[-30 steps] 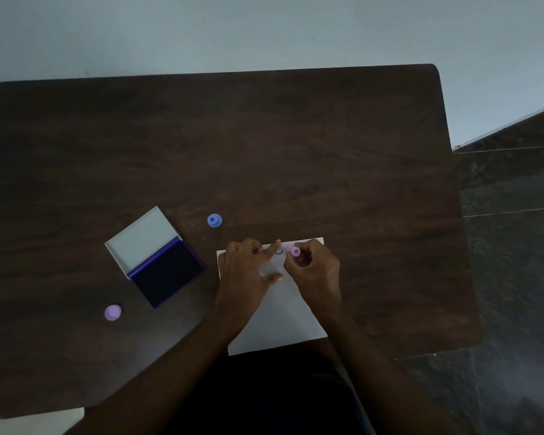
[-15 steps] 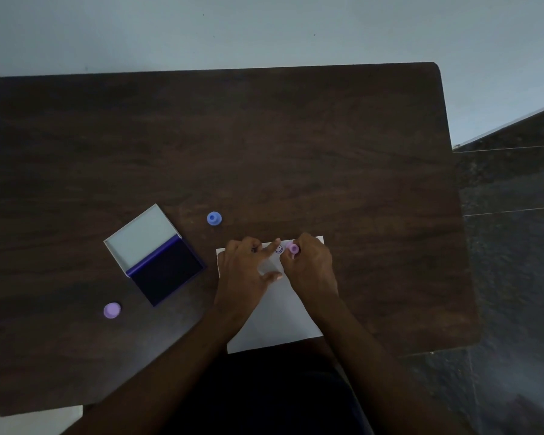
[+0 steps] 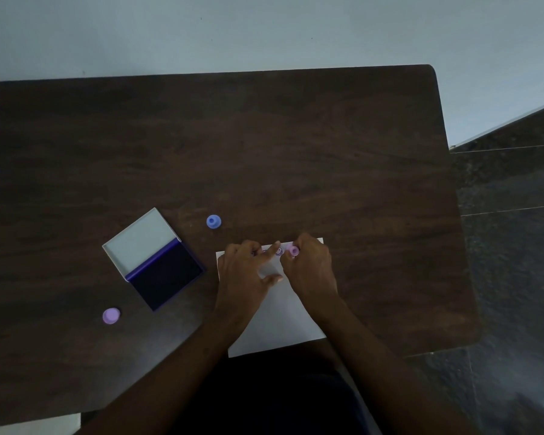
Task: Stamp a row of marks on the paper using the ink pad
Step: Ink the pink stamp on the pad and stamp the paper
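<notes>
— What's nearest the person?

— The white paper [image 3: 274,321], lying at the near edge of the dark wooden worktop [image 3: 264,146]. Both forearms reach over it from below.

— And the hands?

— The left hand [image 3: 245,271] lies palm down on the sheet, fingers spread and loose, gripping nothing, forefinger stretched toward the top edge. The right hand [image 3: 311,271] has its fingers pinched round a small pink stamp [image 3: 293,251], held upright with its base on the paper near the far edge.

— Any marks yet?

— One round smiley mark [image 3: 278,252] shows just left of the stamp, between the two hands. There may be more under the left hand; I can't tell.

— Different from a second ago?

— Barely. Both hands have stayed put, the stamp at the same spot.

— The ink pad?

— Left of the paper, the ink pad case [image 3: 153,257] lies open: dark blue pad in the nearer half, pale lid folded back behind it. Nothing rests inside either half. A lilac cap [image 3: 111,315] sits near its close corner, and a blue stamp [image 3: 213,221] stands farther off.
</notes>
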Demonstrator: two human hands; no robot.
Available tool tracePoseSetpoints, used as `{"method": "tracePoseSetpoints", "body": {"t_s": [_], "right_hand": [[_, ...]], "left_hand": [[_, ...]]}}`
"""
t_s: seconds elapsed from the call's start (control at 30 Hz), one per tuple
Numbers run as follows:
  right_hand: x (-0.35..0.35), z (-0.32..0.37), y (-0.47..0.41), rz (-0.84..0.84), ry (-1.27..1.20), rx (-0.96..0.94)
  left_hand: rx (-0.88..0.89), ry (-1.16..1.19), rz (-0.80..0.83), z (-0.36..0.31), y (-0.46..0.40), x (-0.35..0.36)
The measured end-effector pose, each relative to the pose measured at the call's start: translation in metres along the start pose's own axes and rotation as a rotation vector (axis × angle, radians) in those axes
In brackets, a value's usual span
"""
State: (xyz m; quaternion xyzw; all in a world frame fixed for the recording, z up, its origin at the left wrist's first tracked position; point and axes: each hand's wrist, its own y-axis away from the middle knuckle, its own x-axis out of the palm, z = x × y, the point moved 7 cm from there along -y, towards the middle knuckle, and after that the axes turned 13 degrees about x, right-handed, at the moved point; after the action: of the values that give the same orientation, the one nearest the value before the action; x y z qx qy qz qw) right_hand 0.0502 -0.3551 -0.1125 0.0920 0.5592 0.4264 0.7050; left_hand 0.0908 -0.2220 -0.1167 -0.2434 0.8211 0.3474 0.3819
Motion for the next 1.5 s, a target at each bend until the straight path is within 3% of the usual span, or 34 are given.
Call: {"method": "tracePoseSetpoints", "body": {"t_s": [0.7,0.93,1.2,1.27,1.37,1.5], "right_hand": [[-0.002,0.001,0.008,-0.014,-0.046,0.004],[-0.03,-0.019,0.077,-0.239,-0.217,-0.153],[-0.016,-0.037,0.092,-0.102,-0.335,-0.057],[-0.011,-0.029,0.092,0.019,-0.39,-0.036],[0.001,-0.012,0.096,0.23,-0.54,0.017],[0.013,0.013,0.106,0.336,-0.647,0.033]], "left_hand": [[0.025,0.021,-0.042,0.003,0.004,0.003],[0.1,0.014,-0.082,-0.004,0.008,-0.007],[0.056,0.188,-0.153,-0.004,0.025,-0.009],[0.034,0.28,-0.199,0.009,0.046,-0.009],[-0.051,0.344,-0.114,0.031,0.08,0.0],[-0.223,0.506,-0.172,0.069,0.126,0.001]]}}
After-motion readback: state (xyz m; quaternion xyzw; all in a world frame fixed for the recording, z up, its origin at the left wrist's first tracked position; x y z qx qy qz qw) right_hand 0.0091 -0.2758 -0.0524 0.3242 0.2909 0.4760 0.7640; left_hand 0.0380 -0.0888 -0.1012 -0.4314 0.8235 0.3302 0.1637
